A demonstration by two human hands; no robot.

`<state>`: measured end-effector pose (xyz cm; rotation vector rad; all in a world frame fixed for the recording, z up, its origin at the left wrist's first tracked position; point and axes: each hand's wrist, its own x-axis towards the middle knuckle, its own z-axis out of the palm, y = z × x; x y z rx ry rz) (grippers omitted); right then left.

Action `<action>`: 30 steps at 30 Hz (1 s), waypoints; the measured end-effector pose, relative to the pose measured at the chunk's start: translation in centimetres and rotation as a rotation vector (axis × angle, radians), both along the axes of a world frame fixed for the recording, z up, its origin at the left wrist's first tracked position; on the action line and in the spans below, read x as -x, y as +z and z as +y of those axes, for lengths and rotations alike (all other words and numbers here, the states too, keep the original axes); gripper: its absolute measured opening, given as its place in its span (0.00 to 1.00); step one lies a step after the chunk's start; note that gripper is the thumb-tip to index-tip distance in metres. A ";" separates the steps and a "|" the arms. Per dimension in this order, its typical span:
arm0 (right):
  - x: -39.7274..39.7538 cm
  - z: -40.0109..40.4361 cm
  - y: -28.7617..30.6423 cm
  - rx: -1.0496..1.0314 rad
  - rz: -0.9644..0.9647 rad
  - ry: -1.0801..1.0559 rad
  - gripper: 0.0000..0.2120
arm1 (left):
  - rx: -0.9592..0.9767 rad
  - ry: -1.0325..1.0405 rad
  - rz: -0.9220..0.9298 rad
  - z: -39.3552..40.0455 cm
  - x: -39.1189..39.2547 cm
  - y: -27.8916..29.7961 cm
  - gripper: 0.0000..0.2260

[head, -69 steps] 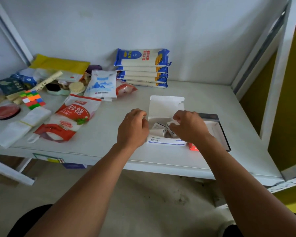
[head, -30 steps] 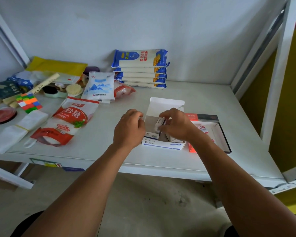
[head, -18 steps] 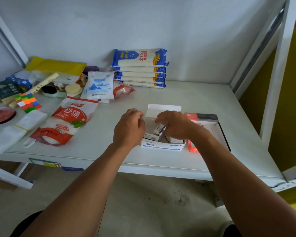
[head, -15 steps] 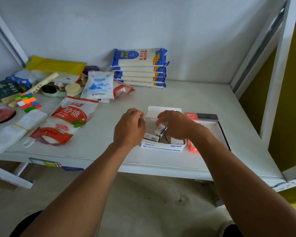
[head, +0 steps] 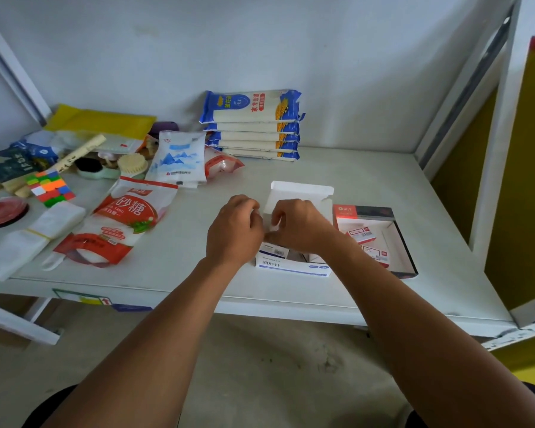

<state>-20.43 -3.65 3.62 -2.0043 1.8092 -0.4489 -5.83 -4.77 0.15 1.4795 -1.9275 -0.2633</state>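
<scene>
Left hand (head: pixel 233 230) grips white box (head: pixel 294 268); right hand (head: pixel 300 227) curls over it

Two hands were counted, a left hand (head: pixel 233 231) and a right hand (head: pixel 300 228). There was one white carton (head: pixel 294 268), and in it a small box (head: pixel 274 250) with at least one more beside it; the rest was hidden. One red-and-black tray box (head: pixel 365 211) held two red-labelled packets (head: pixel 360 235). Five noodle packs (head: pixel 250 106) made one stack. There were one red sugar bag (head: pixel 121 223), one white bag with blue mountains (head: pixel 178 159), one small red pouch (head: pixel 223 163), one coloured cube (head: pixel 50 188), two brushes (head: pixel 133 164), one red round lid (head: pixel 3 211) and one yellow envelope (head: pixel 102 120).
</scene>
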 end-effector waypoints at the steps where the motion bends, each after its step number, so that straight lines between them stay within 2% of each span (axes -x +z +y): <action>1: 0.0 0.0 0.0 -0.090 -0.145 0.000 0.10 | 0.004 0.000 0.001 -0.1 -0.1 0.0 0.09; 3: 0.6 0.0 -0.1 -0.116 -0.349 -0.077 0.04 | 0.014 -0.005 0.003 -0.3 -0.4 0.1 0.08; 4: 1.1 -0.1 -0.2 -0.053 -0.334 -0.103 0.03 | 0.020 -0.006 0.002 -0.4 -0.5 0.1 0.08; 6: 2.0 -0.1 -0.3 0.018 -0.180 -0.087 0.10 | 0.026 -0.006 -0.002 -0.6 -0.8 0.0 0.09; 8: 2.2 -0.2 -0.2 -0.012 -0.073 -0.016 0.15 | 0.019 -0.004 0.002 -0.7 -0.9 -0.1 0.09; 12: 1.6 -0.5 -0.1 -0.052 0.116 0.038 0.19 | 0.009 0.009 -0.004 -0.5 -0.6 -0.3 0.08; 18: 1.0 0.3 -0.6 0.069 0.302 -0.021 0.08 | 0.004 -0.005 -0.009 -0.5 -0.9 -0.3 0.08; 23: 1.1 0.7 0.0 0.030 0.362 -0.022 0.12 | 0.001 0.001 -0.011 -0.6 -1.2 -0.4 0.08; 26: 0.9 0.6 -0.2 -0.016 0.274 -0.002 0.14 | -0.004 -0.001 -0.018 -0.5 -1.0 -0.4 0.07; 30: 1.0 0.7 -0.3 0.028 0.217 -0.014 0.14 | -0.002 -0.004 -0.012 -0.4 -0.8 -0.1 0.07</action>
